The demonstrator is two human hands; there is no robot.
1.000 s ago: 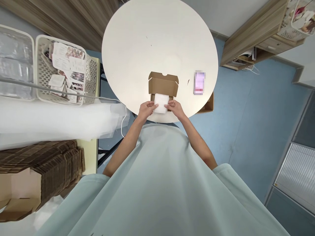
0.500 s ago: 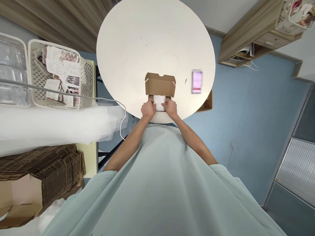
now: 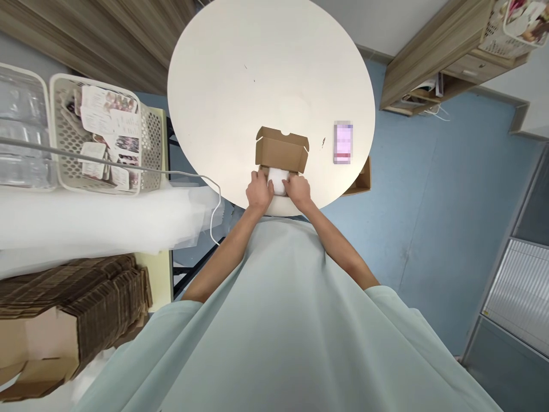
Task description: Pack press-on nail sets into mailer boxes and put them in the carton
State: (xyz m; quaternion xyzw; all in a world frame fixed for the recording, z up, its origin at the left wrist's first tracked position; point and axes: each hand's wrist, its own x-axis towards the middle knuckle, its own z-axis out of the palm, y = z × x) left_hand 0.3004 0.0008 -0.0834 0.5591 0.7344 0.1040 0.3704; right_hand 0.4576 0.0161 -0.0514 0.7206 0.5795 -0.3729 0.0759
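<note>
A small brown cardboard box (image 3: 282,150) lies at the near edge of the round white table, its lid standing up away from me. In it sits a white wrapped packet (image 3: 278,181), partly covered by my thumbs. My left hand (image 3: 259,190) is closed around the box's left side, thumb at the packet's edge. Closed on the right side is my right hand (image 3: 298,191), its thumb also against the packet. The box's side walls are mostly hidden under my fingers.
The round table (image 3: 231,74) bears a blurred-out phone-like item (image 3: 343,142) at right. At left are a basket of cards (image 3: 148,143), a white cable (image 3: 189,173), white packing sheets (image 3: 107,217) and stacked flat cardboard (image 3: 111,297). An open brown box (image 3: 364,176) is below the table's right edge.
The box has shifted slightly to the right and tilted a little, with both hands still on it. My fingers have moved slightly along its sides.
</note>
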